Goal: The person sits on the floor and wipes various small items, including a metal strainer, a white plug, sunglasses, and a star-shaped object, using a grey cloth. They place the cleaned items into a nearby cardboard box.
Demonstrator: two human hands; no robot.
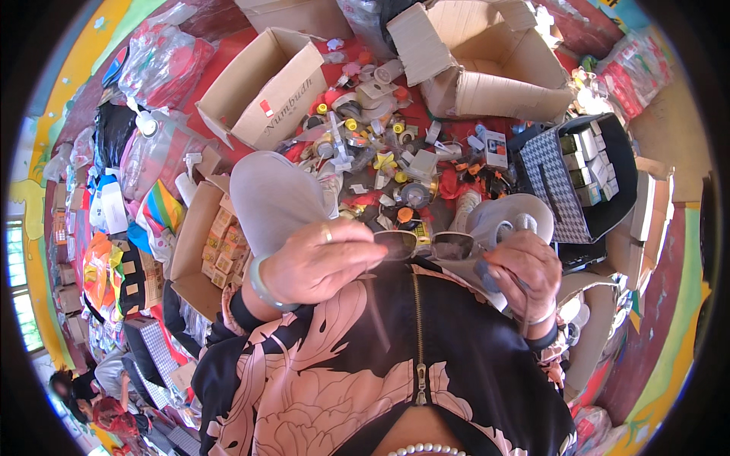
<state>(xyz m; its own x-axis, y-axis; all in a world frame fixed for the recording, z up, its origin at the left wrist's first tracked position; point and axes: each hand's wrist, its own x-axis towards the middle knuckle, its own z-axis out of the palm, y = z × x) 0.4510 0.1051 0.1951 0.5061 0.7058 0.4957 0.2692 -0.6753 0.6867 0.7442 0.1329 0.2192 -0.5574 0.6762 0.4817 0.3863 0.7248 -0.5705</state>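
My left hand (319, 262) wears a ring and a pale bangle and grips the left end of a pair of dark-lensed sunglasses (422, 245) held just above my lap. My right hand (521, 266) is closed on the right end of the sunglasses, with a grey cloth or pouch (490, 228) bunched in the same fingers. Both hands sit close to my chest, over my floral black-and-pink top. My knees in grey trousers (274, 194) rise just beyond the hands.
A heap of small packaged items, caps and boxes (388, 148) covers the red floor ahead. Open cardboard boxes (266, 87) (494, 68) stand beyond it. A black patterned bag of small boxes (585, 171) is at right, a carton of small boxes (217, 243) at left. Another person sits at lower left (99, 403).
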